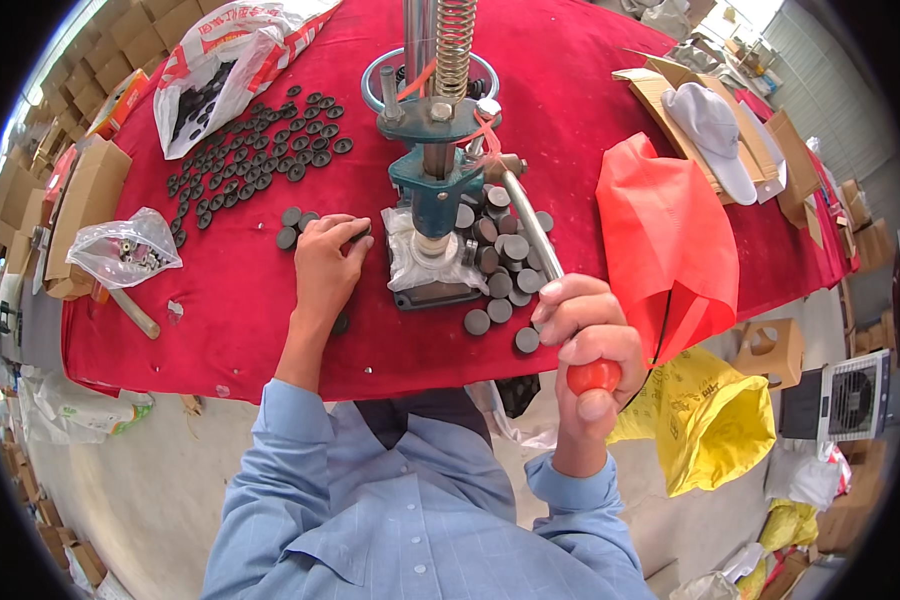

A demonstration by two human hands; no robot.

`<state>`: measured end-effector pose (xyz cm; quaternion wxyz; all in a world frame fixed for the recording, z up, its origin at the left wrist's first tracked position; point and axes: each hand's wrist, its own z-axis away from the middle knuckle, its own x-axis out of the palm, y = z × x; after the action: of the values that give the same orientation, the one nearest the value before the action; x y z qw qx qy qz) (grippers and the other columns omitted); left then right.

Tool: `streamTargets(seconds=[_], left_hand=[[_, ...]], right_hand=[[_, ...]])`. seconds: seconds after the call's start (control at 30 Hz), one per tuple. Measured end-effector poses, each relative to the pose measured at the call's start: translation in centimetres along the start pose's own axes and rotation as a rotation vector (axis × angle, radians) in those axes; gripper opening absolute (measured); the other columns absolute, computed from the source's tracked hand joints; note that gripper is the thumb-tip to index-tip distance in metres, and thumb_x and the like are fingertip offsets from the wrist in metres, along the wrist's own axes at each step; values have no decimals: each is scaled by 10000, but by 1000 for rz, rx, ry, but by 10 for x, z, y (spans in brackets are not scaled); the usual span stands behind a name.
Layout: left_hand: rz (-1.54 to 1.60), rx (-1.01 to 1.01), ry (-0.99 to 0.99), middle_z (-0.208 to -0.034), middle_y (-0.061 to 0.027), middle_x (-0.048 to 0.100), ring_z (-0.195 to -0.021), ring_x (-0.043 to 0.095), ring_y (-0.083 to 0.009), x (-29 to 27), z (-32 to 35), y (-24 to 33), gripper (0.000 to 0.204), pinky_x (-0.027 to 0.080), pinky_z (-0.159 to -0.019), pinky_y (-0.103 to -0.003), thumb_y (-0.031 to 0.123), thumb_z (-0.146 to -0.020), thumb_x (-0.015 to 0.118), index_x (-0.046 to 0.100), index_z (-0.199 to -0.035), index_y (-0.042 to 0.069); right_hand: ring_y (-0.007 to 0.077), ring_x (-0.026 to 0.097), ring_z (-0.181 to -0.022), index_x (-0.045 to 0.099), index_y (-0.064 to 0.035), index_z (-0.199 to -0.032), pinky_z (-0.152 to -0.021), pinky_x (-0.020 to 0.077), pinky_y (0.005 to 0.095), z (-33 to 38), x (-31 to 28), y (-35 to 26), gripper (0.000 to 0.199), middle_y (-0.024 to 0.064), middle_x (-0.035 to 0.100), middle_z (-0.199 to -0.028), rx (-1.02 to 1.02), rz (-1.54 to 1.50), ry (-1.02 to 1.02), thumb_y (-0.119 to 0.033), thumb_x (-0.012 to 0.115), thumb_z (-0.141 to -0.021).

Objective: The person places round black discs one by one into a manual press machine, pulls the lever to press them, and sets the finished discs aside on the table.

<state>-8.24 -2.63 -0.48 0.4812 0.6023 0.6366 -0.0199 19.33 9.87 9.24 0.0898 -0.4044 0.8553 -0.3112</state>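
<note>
A teal hand press (436,205) with a coil spring (456,45) stands on the red-covered table in front of me. My right hand (595,345) is wrapped round the end of its metal lever (532,222), which has a red ball knob (594,376). Left of the press, my left hand (328,262) pinches a small dark disc (361,234) between thumb and finger. A few grey discs (287,238) lie beside that hand. Clear plastic (405,255) is wrapped about the press base (437,294), under the ram. Several grey discs (516,247) are heaped to its right.
Many black ribbed discs (260,155) spread across the far left, by a white-and-red bag (210,75). Nearer are a clear bag of small parts (130,248) and a wooden handle (135,313). Rightward lie a red cloth bag (665,230) and a grey cap (708,135) on cardboard.
</note>
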Motion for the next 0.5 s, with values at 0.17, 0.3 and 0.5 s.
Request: streamTargets(seconds=[0.17, 0.3, 0.5], left_hand=[[298, -71, 22, -1051, -135, 773, -963, 727, -253, -9, 14, 47, 264, 572, -878, -357, 34, -763, 859, 786, -1016, 20], [405, -174, -24, -1033, -133, 767, -936, 719, -254, 10, 23, 69, 450, 573, -866, -365, 54, -744, 883, 714, -1159, 20], [326, -111, 42, -1052, -131, 757, -940, 691, -259, 34, 16, 80, 644, 561, -855, -390, 68, -742, 888, 607, -1321, 46]], right_hand=[[292, 636, -892, 613, 6, -1006, -829, 528, 432, -50, 1, -13, 453, 151, 638, -883, 29, -17, -40, -446, 639, -988], [205, 622, -822, 623, 25, -1019, -800, 529, 371, -98, 1, -12, 404, 113, 640, -861, 60, -48, -35, -378, 634, -986], [228, 551, -715, 562, 22, -991, -776, 518, 417, -124, 4, -14, 561, 133, 560, -812, 143, 46, -128, -539, 554, -1003]])
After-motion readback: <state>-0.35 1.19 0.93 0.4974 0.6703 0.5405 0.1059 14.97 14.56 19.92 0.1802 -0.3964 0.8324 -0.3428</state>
